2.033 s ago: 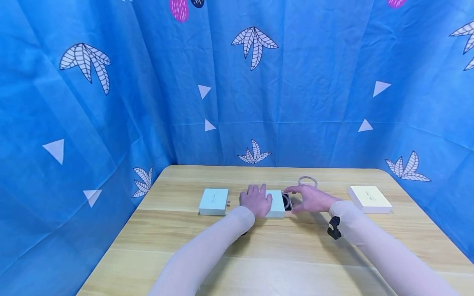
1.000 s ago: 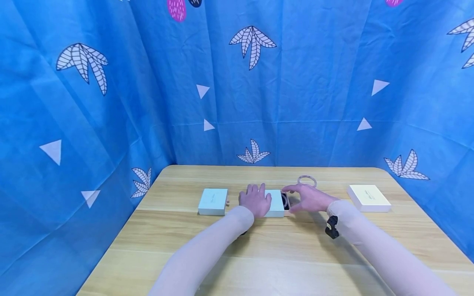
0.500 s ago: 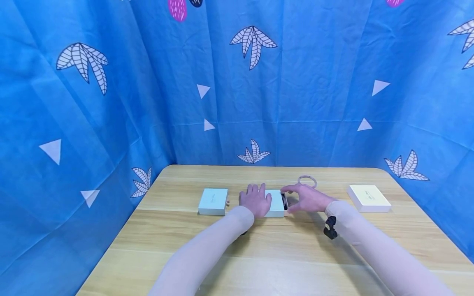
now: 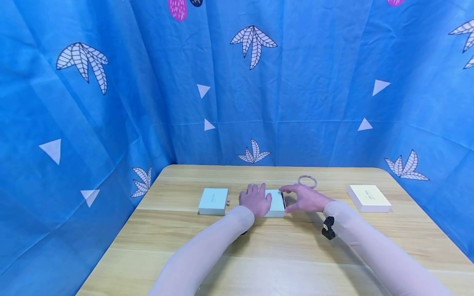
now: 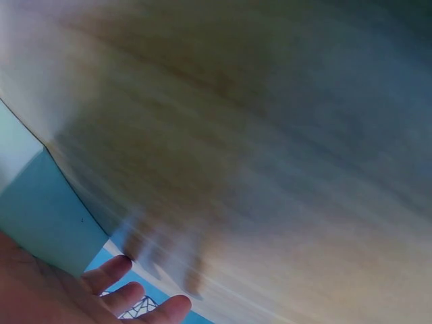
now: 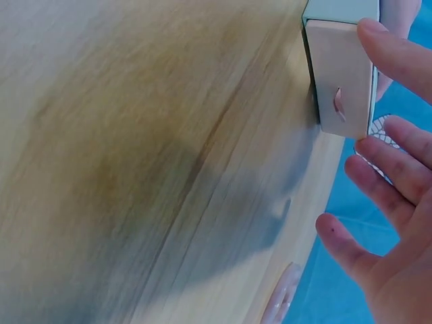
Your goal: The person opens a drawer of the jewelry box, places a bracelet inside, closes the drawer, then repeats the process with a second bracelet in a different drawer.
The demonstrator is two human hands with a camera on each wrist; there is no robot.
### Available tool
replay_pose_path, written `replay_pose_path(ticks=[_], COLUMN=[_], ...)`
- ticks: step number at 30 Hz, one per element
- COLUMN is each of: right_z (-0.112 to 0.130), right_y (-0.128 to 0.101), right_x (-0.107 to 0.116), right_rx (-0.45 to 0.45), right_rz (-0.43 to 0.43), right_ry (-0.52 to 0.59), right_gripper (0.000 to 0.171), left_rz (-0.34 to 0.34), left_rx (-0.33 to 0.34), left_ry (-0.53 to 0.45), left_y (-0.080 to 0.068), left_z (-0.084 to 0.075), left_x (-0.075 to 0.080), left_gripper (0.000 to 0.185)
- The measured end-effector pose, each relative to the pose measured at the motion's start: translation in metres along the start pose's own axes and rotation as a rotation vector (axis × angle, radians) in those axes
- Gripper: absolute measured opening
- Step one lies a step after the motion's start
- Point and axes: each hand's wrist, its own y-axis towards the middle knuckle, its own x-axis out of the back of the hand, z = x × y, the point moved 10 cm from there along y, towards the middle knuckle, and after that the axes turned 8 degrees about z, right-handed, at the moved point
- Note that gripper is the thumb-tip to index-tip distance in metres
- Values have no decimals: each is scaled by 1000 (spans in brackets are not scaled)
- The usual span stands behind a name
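Observation:
A light blue drawer box (image 4: pixel 275 202) lies at the middle of the table. My left hand (image 4: pixel 255 200) rests on its left part, fingers straight and reaching past the far edge. At the box's right end is my right hand (image 4: pixel 306 199), its thumb and fingers spread across the drawer front. The right wrist view shows the pale drawer front (image 6: pixel 331 67), nearly flush with the sleeve, with a small ribbon pull (image 6: pixel 339 104). Thumb and one finger touch opposite ends of that front. A dark sliver of the drawer's inside still shows. Behind the right hand lies a pale bangle (image 4: pixel 314 183).
A second light blue box (image 4: pixel 213 201) with a small pull on its right side sits to the left. A cream-topped white box (image 4: pixel 369 199) is at the right. The wooden table (image 4: pixel 274 263) ends at a blue patterned curtain (image 4: pixel 318 82).
The drawer has slid left into its sleeve, pushed by my right hand, hiding the ring-shaped item inside it. My left hand has stayed in place on the box.

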Motion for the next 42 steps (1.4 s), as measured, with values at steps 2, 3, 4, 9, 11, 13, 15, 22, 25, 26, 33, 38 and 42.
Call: replay_pose_path(ticks=[2,3,4,9,11,13,15,22,25,26,33,38,42], right_z=[1,1,0,-1,-1,0,0,1,2,2,3,3,3], right_y=[1,1,1,0,0,0,1,3,4,4,7,6,5], right_x=[0,-1,-1,-2,-2,-1,-1,-2,-2,-2,-1,-1,-1], right_rx=[10,7,3,-23,-24,-24,-23,-11,-9,-6,-6,-8,-7], right_rz=[-2,0,3,26,32,33,29,5,-4,-8,-27,-30,-35], right_ry=[0,-1,2,9,12,17,18,8,10,5,-20,-18,-20], right_gripper=[86,86,86,85,84,82,80,80,80,80,79,79,78], left_rz=[6,5,6,3,7,2,-3,10,13,12,-5,-8,-8], left_rx=[1,-1,-1,-7,-6,-4,-4,6,9,9,4,1,-3], left_ry=[2,3,3,17,17,14,8,17,22,22,33,33,26], left_y=[0,-1,-1,-3,-2,-2,-1,5,8,8,10,8,5], left_z=[0,0,0,-2,-1,-1,-1,1,2,2,1,0,0], left_x=[0,1,1,4,3,2,2,-4,-6,-6,-5,-3,-1], left_gripper=[65,65,65,65,66,65,65,65,65,65,66,66,66])
